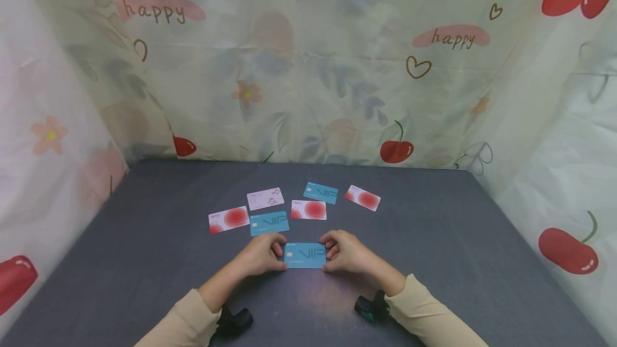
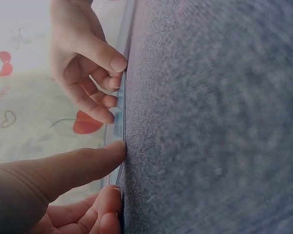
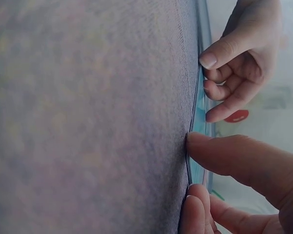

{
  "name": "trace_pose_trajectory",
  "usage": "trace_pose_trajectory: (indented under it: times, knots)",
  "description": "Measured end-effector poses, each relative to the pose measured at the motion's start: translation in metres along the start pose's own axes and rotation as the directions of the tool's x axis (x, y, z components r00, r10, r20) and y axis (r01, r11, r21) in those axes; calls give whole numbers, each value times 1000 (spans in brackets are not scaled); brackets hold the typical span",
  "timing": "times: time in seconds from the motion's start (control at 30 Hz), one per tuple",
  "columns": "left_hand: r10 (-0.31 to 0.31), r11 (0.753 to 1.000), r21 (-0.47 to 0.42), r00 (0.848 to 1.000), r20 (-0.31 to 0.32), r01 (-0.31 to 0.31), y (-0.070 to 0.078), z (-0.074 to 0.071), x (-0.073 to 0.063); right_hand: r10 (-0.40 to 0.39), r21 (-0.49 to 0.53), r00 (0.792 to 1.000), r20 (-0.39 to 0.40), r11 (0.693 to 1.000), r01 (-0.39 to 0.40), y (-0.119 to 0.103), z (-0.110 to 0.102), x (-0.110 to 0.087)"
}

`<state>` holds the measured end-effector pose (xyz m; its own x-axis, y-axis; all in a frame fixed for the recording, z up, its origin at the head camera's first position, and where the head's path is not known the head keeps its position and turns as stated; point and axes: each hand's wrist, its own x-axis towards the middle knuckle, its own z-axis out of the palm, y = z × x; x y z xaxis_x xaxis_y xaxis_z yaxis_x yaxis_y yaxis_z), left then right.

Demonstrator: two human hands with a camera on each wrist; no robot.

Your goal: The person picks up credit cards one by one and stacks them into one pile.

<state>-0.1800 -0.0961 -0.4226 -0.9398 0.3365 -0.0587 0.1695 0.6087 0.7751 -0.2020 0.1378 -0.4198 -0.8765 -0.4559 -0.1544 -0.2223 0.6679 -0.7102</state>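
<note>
Now I see the blue card [image 1: 305,255] lying flat, long axis left-right — left hand [image 1: 261,255] and right hand [image 1: 348,252] pinch its ends, just nearer me than the card row [image 1: 295,204].

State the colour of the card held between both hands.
Blue card with VIP lettering, clearest in the head view.

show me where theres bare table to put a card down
Bare cloth lies left of the left hand toward the table's left edge, right of the right hand, and behind the far cards up to the curtain. It is crowded mid-table: six cards lie just beyond the blue VIP card both hands pinch.
</note>
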Motion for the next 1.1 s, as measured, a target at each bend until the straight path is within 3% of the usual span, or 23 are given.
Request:
trace_pose_trajectory:
  times: [0.8, 1.1]
  knots:
    - [-40, 999, -35, 999, 27, 41, 3, -4, 5, -17, 42, 1000, -18, 999, 18, 3, -7, 0]
    - [-16, 999, -29, 1000, 27, 16, 9, -6, 10, -12, 48, 999, -41, 999, 14, 7, -13, 0]
